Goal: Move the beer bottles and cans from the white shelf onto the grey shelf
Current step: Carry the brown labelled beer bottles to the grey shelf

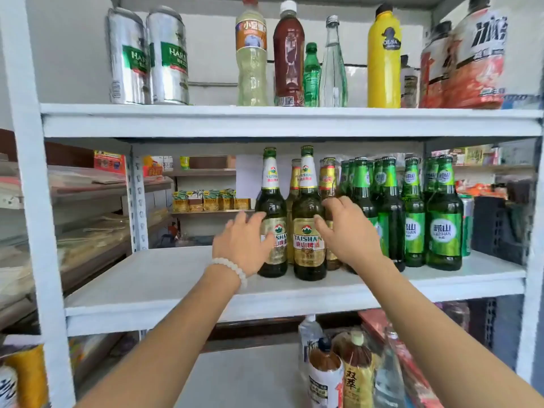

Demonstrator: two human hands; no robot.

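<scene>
On the middle board of the white shelf (164, 278) stand two dark Taishan beer bottles, one on the left (271, 201) and one in front (307, 207), with amber bottles (327, 178) behind them. My left hand (243, 245), fingers spread, rests against the left Taishan bottle's label. Just right of the front bottle, my right hand (347, 228) reaches with curled fingers toward the amber bottle behind. Several bright green beer bottles (413, 213) fill the right part of the board. Two silver Harbin cans (147, 57) stand on the top board.
The top board also holds soft-drink bottles (288, 54), a yellow bottle (383, 60) and red packs (468, 63). Large drink bottles (338, 369) stand below the middle board. Another rack with goods (88, 201) shows at the left behind the white post.
</scene>
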